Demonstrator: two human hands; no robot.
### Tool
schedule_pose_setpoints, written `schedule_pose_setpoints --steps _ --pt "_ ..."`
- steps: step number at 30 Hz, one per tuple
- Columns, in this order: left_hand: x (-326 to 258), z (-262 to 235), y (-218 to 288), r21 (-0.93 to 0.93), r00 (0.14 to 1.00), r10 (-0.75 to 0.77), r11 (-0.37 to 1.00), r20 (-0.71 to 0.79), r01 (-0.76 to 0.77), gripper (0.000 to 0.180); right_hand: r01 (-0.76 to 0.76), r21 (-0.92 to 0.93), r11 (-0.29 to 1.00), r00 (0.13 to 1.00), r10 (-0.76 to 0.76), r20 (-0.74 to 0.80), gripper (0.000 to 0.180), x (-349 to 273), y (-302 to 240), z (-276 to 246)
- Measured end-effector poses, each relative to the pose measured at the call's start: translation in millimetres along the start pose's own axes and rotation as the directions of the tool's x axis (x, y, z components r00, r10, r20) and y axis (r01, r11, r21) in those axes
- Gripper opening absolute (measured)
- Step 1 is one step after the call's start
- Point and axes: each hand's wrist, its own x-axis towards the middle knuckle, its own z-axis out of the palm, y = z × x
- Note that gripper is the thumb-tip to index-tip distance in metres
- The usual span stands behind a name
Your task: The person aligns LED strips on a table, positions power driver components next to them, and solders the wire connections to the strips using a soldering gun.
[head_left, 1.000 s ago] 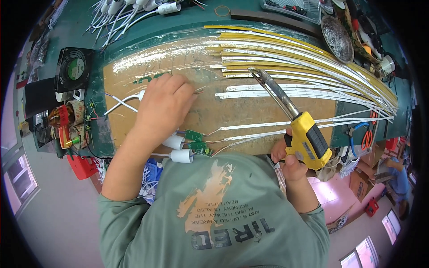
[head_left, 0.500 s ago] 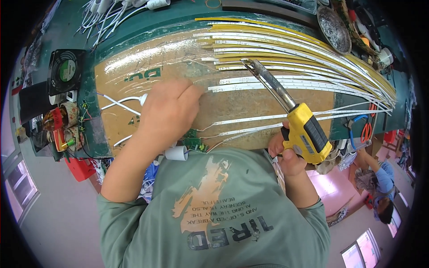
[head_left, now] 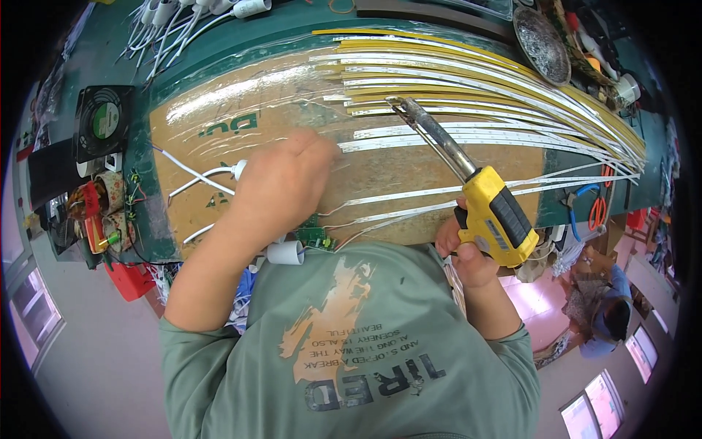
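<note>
My left hand [head_left: 287,178] is closed, knuckles up, over the brown board. Its fingertips are hidden, so what they pinch cannot be made out; the end of a white LED strip [head_left: 398,144] lies right beside it. In my right hand [head_left: 468,256] is a yellow soldering gun [head_left: 499,219], its metal tip pointing up and left above the strips. Below my left hand, a small green circuit board [head_left: 313,235] with thin wires to two LED strips lies near my shirt. A white lamp socket [head_left: 286,253] is next to it, and white cables [head_left: 191,172] extend to the left.
Many yellow-backed LED strips [head_left: 439,69] fan across the far right of the brown board [head_left: 183,124]. A black fan [head_left: 104,123] stands at the left. White sockets with cables [head_left: 172,22] lie at the far left. Orange-handled scissors [head_left: 598,212] and a person [head_left: 610,314] are at the right.
My left hand has shifted slightly right, toward the strip end. The right hand keeps the soldering gun in nearly the same place. The person at the right has moved.
</note>
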Motion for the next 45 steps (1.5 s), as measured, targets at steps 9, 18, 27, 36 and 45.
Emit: schedule_pose_setpoints --steps 9,18,27,36,45 --pt "-1 3 3 0.001 0.984 0.148 0.989 -0.102 -0.149 0.014 -0.012 -0.064 0.998 0.997 0.016 0.071 0.048 -2 -3 -6" --pt "1 4 -2 0.029 0.974 0.171 0.985 -0.149 -0.168 0.015 0.018 -0.393 0.92 0.964 0.089 0.252 0.016 -24 4 -10" --pt "2 6 -5 0.016 0.977 0.167 0.986 -0.132 -0.167 0.014 0.05 -0.473 0.879 0.975 0.061 0.215 0.017 -32 18 -17" --pt "3 8 -6 -0.003 0.973 0.172 0.985 -0.154 -0.175 0.009 0.058 -0.55 0.833 0.982 0.053 0.183 0.018 -28 15 -10" --pt "4 7 -4 -0.003 0.976 0.161 0.987 -0.148 -0.163 0.004 0.029 -0.587 0.809 0.985 0.076 0.153 0.02 -28 15 -9"
